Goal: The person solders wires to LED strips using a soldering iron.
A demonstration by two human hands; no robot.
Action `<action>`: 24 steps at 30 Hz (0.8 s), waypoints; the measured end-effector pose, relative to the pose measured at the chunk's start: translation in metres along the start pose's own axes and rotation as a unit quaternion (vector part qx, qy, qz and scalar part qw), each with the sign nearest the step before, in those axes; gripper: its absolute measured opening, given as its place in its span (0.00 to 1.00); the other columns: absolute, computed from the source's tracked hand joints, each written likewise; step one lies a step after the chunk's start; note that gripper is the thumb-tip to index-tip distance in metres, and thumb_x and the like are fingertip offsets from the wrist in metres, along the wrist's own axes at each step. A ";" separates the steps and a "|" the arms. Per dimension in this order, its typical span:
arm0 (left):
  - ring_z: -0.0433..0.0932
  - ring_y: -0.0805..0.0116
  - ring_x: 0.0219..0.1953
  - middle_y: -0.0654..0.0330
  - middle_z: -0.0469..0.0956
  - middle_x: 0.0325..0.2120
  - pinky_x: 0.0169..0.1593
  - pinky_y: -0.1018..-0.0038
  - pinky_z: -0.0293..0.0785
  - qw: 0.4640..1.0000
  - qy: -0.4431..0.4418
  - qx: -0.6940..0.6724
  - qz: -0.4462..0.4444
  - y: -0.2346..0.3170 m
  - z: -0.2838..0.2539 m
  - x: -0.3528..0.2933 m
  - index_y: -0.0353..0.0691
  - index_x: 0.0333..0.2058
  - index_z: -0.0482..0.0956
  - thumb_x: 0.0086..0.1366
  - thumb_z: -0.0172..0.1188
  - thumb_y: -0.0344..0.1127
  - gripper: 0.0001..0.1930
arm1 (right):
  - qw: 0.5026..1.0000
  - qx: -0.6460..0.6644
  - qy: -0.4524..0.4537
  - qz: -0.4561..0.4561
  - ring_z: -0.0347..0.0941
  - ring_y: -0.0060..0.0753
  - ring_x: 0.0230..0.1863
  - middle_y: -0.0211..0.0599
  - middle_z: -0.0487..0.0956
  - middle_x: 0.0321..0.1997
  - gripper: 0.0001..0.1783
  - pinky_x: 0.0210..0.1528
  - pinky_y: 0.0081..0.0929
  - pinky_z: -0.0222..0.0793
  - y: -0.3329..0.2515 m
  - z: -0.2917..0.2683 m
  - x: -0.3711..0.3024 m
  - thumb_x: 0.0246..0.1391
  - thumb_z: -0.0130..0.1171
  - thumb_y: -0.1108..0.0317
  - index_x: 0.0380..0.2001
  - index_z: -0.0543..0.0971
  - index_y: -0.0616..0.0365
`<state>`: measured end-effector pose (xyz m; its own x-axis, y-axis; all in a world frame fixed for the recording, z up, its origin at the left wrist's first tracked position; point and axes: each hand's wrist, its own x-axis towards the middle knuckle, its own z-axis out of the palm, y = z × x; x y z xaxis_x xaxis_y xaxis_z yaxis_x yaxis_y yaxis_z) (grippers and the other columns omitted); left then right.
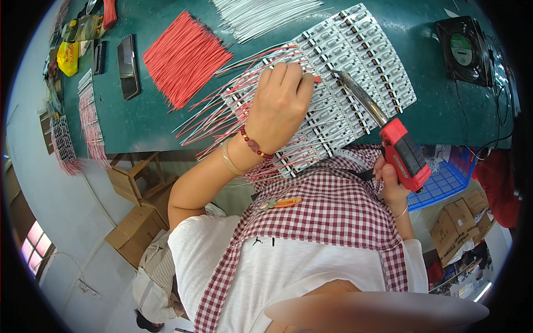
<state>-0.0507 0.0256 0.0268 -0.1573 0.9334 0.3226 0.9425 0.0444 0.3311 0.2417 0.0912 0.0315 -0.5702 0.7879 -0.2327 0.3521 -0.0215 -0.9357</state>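
Observation:
A panel of small white circuit boards lies slanted on the table, reaching its near edge. Many red and white wires stick out from the panel's left side. My left hand is closed above the boards in a pinch, and a short red wire end pokes out beside its fingertips. In my right hand I grip a soldering iron by its red and black handle. The iron's dark tip points up and left over the boards, a little right of the left fingers; whether it touches is unclear.
A pile of red wires and a bundle of white wires lie on the green table. A phone rests left, a black fan stands right. Wired board strips hang over the edge. A blue basket sits below.

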 end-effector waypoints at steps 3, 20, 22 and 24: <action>0.69 0.62 0.31 0.59 0.66 0.26 0.36 0.68 0.66 1.000 -0.002 0.008 -0.001 0.000 0.000 0.000 0.35 0.35 0.79 0.51 0.58 0.24 0.10 | 0.999 -0.025 -0.013 -0.018 0.79 0.34 0.33 0.40 0.82 0.35 0.13 0.36 0.26 0.73 0.010 -0.002 0.000 0.51 0.64 0.68 0.39 0.81 0.63; 0.69 0.62 0.31 0.59 0.67 0.26 0.36 0.68 0.67 1.000 0.008 -0.002 -0.012 0.001 0.003 -0.001 0.35 0.35 0.79 0.51 0.59 0.23 0.10 | 0.989 -0.134 -0.046 -0.048 0.75 0.36 0.24 0.39 0.77 0.28 0.10 0.25 0.27 0.69 0.001 0.006 0.010 0.47 0.64 0.67 0.32 0.79 0.60; 0.69 0.62 0.31 0.59 0.67 0.26 0.36 0.68 0.68 1.000 0.008 0.004 -0.012 0.002 0.003 -0.002 0.35 0.35 0.79 0.51 0.59 0.23 0.10 | 0.988 -0.131 -0.051 -0.057 0.76 0.38 0.25 0.40 0.77 0.29 0.10 0.26 0.27 0.70 0.004 0.006 0.009 0.46 0.64 0.68 0.32 0.80 0.60; 0.69 0.62 0.31 0.59 0.67 0.26 0.36 0.68 0.68 1.000 0.007 0.003 -0.012 0.001 0.003 -0.002 0.35 0.34 0.79 0.51 0.59 0.24 0.10 | 0.987 -0.143 -0.044 -0.060 0.76 0.38 0.25 0.40 0.78 0.30 0.10 0.27 0.27 0.70 0.005 0.006 0.009 0.46 0.64 0.68 0.33 0.80 0.60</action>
<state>-0.0481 0.0249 0.0241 -0.1847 0.9271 0.3261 0.9398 0.0695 0.3346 0.2341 0.0941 0.0234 -0.6787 0.7172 -0.1580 0.4656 0.2539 -0.8478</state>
